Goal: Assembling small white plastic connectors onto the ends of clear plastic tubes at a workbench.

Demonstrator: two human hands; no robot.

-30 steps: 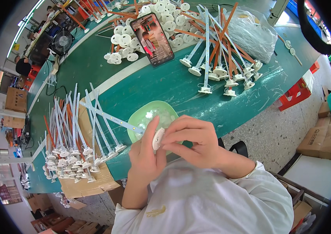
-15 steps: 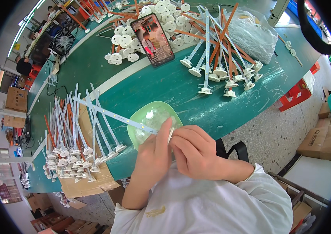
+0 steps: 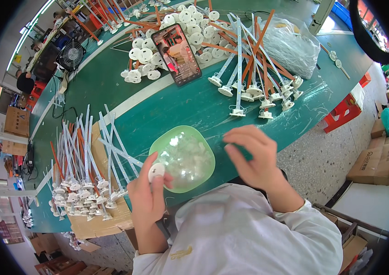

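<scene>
My left hand is closed around a white round disc on the end of an LED strip. That strip seems to extend up and left from my fingers, crossing other strips. My right hand hovers over the green table with thumb and fingers apart, holding nothing. Between both hands sits a light green bowl with clear, shiny small contents that I cannot make out. Left of my left hand, several LED strips with white round bases lean together on a sheet of cardboard.
A phone showing a video leans against a heap of white discs. Farther right stand more strips, silver and orange, beside a clear plastic bag. A red stool is beyond the table's right edge.
My hands have separated. The right hand let go and moved right, opening up; the left moved left and down with the LED strip, whose disc now faces up.
</scene>
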